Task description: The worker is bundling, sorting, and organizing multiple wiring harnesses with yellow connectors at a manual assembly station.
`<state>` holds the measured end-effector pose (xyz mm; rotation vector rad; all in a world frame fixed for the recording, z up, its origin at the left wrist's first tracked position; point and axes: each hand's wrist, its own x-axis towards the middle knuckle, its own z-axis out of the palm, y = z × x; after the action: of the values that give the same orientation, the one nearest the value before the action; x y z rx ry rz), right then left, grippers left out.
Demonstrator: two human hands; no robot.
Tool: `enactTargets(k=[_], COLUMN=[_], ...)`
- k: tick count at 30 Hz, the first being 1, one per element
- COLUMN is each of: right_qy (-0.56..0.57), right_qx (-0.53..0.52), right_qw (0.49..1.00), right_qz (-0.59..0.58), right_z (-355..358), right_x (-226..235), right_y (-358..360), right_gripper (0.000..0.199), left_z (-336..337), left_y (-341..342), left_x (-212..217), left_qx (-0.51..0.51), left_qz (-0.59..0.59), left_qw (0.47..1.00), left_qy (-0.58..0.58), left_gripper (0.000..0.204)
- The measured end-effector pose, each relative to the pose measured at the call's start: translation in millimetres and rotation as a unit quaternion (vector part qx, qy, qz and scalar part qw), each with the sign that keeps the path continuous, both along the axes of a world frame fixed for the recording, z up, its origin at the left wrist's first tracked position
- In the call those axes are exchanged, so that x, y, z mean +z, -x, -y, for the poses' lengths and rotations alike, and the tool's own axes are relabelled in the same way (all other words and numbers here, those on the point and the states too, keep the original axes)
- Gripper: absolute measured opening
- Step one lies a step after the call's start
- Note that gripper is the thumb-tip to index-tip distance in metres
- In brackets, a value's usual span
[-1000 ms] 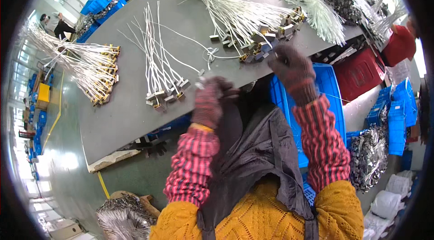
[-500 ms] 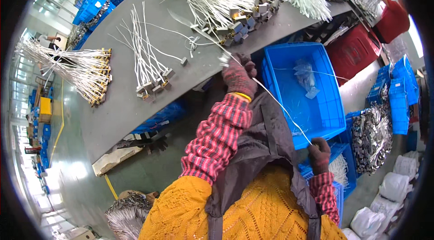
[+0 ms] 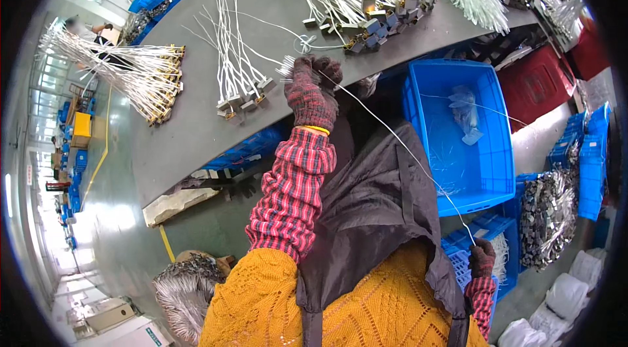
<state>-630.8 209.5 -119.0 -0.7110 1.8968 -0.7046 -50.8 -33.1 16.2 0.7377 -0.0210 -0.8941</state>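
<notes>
left grip and right grip pinch one white cord strung between; two bundles lie on the worktop left of the left grip.

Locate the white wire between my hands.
In the head view, the white wire slants from the left hand, near centre by the gray table, across the lower-left corner of the blue crate to the right hand, lower right.

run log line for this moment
left gloved hand: holds thin white cord; right gloved hand: holds cord; cord: spans between hands; blue plastic crate: nearby
</notes>
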Motion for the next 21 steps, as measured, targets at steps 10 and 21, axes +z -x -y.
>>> enactTargets(k=[10, 21], right_qy=[0.013, 0.241], right_qx=[0.007, 0.305], right_qw=[1.000, 0.915], right_qz=[0.009, 0.104], right_z=[13, 163], right_x=[9, 19], right_y=[1, -240], right_gripper=[0.026, 0.043], left_z=[-1, -35], left_y=[-9, 30], left_x=[16, -31], left_qx=[0.009, -0.163], left_qz=[0.061, 0.340], left_qw=[0.997, 0.925], left_qy=[-0.051, -0.035], left_gripper=[0.022, 0.028])
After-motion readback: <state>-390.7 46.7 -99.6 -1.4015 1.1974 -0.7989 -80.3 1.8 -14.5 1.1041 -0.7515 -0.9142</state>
